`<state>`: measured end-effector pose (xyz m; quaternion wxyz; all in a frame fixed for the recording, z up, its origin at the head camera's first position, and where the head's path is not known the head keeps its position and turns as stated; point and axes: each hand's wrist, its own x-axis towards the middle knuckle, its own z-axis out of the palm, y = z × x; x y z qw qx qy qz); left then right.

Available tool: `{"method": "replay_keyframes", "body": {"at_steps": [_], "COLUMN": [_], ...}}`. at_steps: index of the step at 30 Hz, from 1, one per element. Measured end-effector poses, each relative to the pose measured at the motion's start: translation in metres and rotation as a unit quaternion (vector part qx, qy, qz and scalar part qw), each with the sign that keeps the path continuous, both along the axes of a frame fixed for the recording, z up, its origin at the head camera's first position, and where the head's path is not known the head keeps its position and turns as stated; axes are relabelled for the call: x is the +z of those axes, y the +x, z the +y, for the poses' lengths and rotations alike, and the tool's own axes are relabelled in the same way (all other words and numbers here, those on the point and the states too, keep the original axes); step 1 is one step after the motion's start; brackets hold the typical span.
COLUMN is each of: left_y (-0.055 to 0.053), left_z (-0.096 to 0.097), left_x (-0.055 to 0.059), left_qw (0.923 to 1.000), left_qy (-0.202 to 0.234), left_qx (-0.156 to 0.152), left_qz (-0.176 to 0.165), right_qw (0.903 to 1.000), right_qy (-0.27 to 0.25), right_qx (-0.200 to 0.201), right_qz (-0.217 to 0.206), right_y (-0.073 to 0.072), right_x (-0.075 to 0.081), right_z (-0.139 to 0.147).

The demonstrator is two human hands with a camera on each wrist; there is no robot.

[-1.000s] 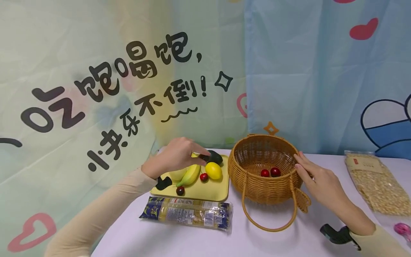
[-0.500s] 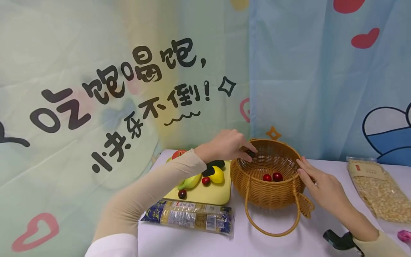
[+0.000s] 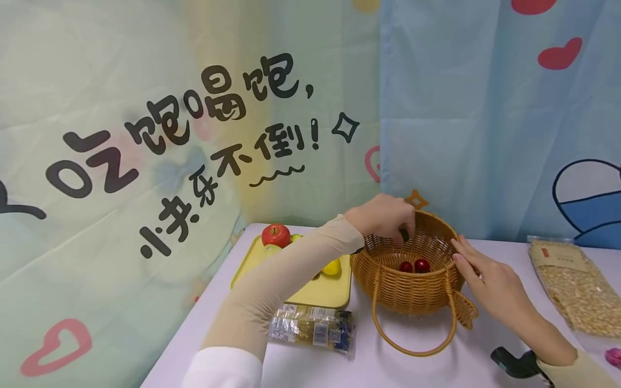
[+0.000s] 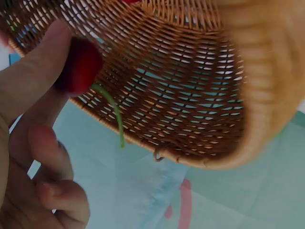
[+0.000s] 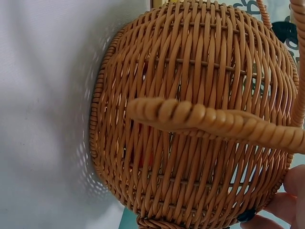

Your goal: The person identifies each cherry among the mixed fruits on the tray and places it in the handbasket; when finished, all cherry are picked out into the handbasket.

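In the head view my left hand (image 3: 383, 216) is inside the mouth of a wicker basket (image 3: 407, 293), near its left rim. Thumb and finger pinch a dark red cherry (image 4: 85, 67), whose green stem (image 4: 114, 112) hangs free in the left wrist view. Two red cherries (image 3: 422, 265) lie on the basket floor. My right hand (image 3: 495, 285) rests its extended fingers on the basket's right rim; the right wrist view catches only its fingertips (image 5: 286, 205) at that rim. The basket's handle (image 3: 412, 354) hangs down in front.
Left of the basket is a yellow tray (image 3: 335, 296) with a red apple (image 3: 276, 235) and a lemon (image 3: 332, 267), partly covered by my left arm. A clear-and-blue packet (image 3: 310, 328) lies before it. At right lies a bag of grain (image 3: 572, 285).
My left hand has travelled right from above the tray, across the basket's left rim and into its mouth, carrying the cherry. My right hand has stayed at the rim.
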<state>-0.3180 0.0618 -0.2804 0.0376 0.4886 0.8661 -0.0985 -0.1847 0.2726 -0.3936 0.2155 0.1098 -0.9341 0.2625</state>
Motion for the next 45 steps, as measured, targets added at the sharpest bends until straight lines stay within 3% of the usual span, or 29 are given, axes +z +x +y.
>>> {"method": "replay_keyframes", "body": {"at_steps": [10,18,28,35,45], "left_y": [-0.009,-0.013,-0.014,-0.016,-0.018], "left_z": [0.029,0.041,0.048,0.047,0.048], "left_x": [-0.013,-0.027,-0.051,-0.053,-0.052], "left_qw": [0.9982,0.9958,0.9933,0.9921,0.9951], "left_qy": [-0.030,-0.045,-0.076,-0.064,-0.056], "left_qx": [0.030,0.053,0.072,0.096,0.073], "left_qz": [-0.042,-0.060,-0.047,-0.048,-0.038], "right_qw": [1.0000,0.9999,0.9999,0.9999,0.9997], "right_qy": [0.001,0.002,-0.001,-0.006,-0.009], "right_qx": [-0.002,0.000,0.000,0.003,-0.004], "right_qz": [-0.007,-0.013,-0.017,-0.013,-0.020], "right_y": [0.001,0.001,0.003,0.005,0.005], "right_x": [0.002,0.002,0.000,0.003,0.002], "right_z": [-0.002,-0.002,-0.003,-0.002,-0.001]}}
